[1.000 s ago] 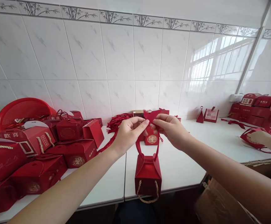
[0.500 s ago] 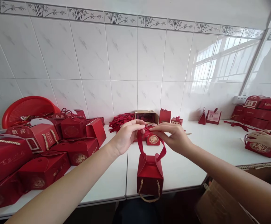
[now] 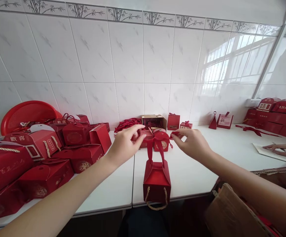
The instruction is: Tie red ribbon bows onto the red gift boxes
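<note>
A small dark red box (image 3: 157, 177) with a twisted gold cord handle stands at the table's front edge. From its top rises a red ribbon (image 3: 160, 148), drawn up to a knot between my two hands. My left hand (image 3: 125, 143) is left of the knot, thumb and index tips apart, with red ribbon showing among its curled fingers. On the other side my right hand (image 3: 191, 141) pinches a ribbon end between thumb and fingertips. Just behind the knot stands another red box (image 3: 161, 144) with a gold round print.
Piled red boxes (image 3: 46, 177) and a red plastic basket (image 3: 29, 113) occupy the left. Loose ribbons (image 3: 127, 126) lie beside an open carton (image 3: 154, 118) at the wall. At right, a co-worker's hand (image 3: 278, 149) rests over a pale sheet. A cardboard box (image 3: 231, 210) stands below the table.
My hands have moved apart from their meeting point above the box, drawing the ribbon sideways. The co-worker's hands have left a red box, which is out of view; one hand is now over a sheet.
</note>
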`<state>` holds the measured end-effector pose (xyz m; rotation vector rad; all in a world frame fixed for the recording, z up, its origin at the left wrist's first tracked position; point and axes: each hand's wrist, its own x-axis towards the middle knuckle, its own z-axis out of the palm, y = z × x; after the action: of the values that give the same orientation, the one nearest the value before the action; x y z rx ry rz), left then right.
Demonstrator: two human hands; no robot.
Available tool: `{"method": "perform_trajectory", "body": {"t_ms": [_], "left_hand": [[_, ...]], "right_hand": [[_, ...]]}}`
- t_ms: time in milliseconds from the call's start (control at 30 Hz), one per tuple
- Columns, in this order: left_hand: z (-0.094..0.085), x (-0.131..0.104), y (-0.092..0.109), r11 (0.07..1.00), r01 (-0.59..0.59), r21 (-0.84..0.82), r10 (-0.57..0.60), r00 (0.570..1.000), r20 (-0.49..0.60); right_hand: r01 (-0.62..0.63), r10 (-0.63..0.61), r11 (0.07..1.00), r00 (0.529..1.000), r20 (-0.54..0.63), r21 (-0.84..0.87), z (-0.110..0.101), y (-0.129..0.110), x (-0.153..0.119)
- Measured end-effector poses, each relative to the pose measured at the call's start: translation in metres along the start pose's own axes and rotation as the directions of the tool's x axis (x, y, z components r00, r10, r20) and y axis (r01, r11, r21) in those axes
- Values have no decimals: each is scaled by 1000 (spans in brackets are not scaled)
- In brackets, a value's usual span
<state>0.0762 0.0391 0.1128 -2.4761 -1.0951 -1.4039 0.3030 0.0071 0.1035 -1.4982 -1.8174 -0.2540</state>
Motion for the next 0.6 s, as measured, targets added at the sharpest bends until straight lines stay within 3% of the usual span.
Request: {"method": "perform_trajectory", "body": {"t_ms": [67, 133, 200, 400, 600], "left_hand": [[-7, -5, -14, 995, 48, 82, -52, 997, 49], [-15, -11, -27, 987, 104, 122, -120, 985, 127], [-23, -19, -39, 976, 149, 157, -181, 961, 211], [-31, -41, -69, 944, 205, 259, -289, 892, 348], [-4, -75, -90, 945, 149, 290, -287, 802, 523]], "right_hand": [[-25, 92, 956, 971, 220, -291, -8, 3, 1], [61, 190, 854, 887, 420, -516, -14, 6, 1], [151, 266, 783, 796, 544, -604, -17, 8, -1], [190, 381, 733, 681, 626, -653, -20, 25, -17], [155, 455, 750, 584, 672, -643, -6, 47, -39]]}}
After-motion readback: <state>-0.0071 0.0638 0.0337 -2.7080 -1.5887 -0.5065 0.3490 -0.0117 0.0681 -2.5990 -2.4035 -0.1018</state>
